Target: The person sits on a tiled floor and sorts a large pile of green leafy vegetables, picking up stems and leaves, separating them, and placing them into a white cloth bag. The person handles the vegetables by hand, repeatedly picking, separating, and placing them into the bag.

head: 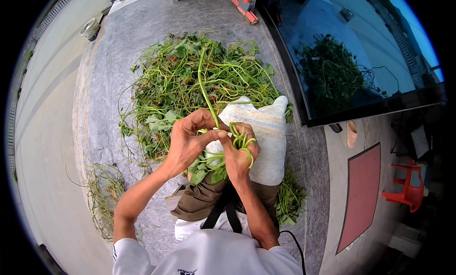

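Observation:
Both hands meet above my lap. My left hand point(190, 139) pinches the lower end of a long green stem point(203, 84), which points away from me over the pile. In my right hand point(239, 154) is a bunch of leafy green stems point(242, 141), their cut ends curling up through the fingers and the leaves hanging below. A pale striped towel point(269, 132) lies over my knee beneath the right hand. Beyond my hands a large heap of leafy vines point(185, 75) covers the floor.
A smaller heap of thin stems point(105, 200) lies at the left, and a leafy bundle point(290, 200) beside my right leg. Farther off are a white bucket point(90, 27), a dark-framed glass door point(302, 107), a pink mat point(361, 193) and a red plastic stool point(409, 187).

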A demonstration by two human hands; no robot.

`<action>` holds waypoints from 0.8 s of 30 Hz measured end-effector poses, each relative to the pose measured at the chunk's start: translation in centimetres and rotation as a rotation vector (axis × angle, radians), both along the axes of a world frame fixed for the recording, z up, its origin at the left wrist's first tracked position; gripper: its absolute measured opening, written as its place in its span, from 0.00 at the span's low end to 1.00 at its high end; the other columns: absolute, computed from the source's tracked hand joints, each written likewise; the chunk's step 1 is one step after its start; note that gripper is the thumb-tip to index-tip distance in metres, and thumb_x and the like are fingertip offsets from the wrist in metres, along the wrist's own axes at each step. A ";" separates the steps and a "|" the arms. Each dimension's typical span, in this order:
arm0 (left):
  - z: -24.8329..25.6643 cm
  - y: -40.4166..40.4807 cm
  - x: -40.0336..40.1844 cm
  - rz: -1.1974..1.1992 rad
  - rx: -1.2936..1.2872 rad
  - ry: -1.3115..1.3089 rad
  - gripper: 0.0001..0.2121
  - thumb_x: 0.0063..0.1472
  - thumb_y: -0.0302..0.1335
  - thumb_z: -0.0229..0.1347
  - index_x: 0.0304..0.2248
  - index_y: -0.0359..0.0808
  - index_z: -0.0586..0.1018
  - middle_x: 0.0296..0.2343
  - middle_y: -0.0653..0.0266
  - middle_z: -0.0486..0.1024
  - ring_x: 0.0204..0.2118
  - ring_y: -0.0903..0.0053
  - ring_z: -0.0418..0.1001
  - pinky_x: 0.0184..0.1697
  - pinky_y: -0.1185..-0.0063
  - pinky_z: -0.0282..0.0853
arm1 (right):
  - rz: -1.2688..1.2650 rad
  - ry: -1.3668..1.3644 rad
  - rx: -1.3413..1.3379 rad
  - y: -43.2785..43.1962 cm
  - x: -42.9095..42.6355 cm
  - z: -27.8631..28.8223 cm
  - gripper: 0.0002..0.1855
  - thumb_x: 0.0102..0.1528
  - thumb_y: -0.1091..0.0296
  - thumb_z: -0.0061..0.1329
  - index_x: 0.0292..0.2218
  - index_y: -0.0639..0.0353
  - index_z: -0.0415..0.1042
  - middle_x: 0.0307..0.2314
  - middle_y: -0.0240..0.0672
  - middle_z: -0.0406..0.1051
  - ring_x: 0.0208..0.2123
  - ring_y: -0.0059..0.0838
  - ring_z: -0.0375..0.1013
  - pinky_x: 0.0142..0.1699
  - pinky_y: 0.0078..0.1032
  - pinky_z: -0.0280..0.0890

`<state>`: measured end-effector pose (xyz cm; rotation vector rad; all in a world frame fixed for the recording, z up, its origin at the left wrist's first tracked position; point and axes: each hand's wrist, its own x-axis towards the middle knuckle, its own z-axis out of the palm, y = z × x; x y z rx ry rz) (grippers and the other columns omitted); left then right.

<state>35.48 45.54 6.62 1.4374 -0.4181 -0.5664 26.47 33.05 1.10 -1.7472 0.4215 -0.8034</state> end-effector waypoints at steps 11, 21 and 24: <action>0.6 1.1 0.9 -0.050 0.221 -0.262 0.14 0.64 0.21 0.63 0.47 0.29 0.77 0.36 0.61 0.85 0.40 0.83 0.80 0.46 0.81 0.75 | 0.153 0.033 -0.119 -0.6 -0.2 0.7 0.11 0.51 0.83 0.61 0.35 0.65 0.72 0.27 0.41 0.74 0.27 0.40 0.76 0.33 0.32 0.70; 1.0 3.0 3.2 -0.372 0.072 -0.041 0.23 0.60 0.14 0.63 0.53 0.32 0.71 0.37 0.68 0.78 0.40 0.81 0.76 0.46 0.77 0.73 | 0.404 0.281 0.744 -0.3 -1.1 2.8 0.08 0.62 0.68 0.60 0.37 0.64 0.78 0.24 0.23 0.72 0.24 0.13 0.65 0.30 0.18 0.59; 1.0 3.4 3.8 -0.434 0.153 -0.159 0.24 0.58 0.13 0.63 0.53 0.33 0.71 0.35 0.69 0.78 0.39 0.79 0.78 0.43 0.74 0.74 | 0.480 0.299 0.831 -0.4 -1.2 2.1 0.06 0.61 0.71 0.59 0.38 0.63 0.78 0.23 0.21 0.70 0.20 0.10 0.58 0.25 0.16 0.51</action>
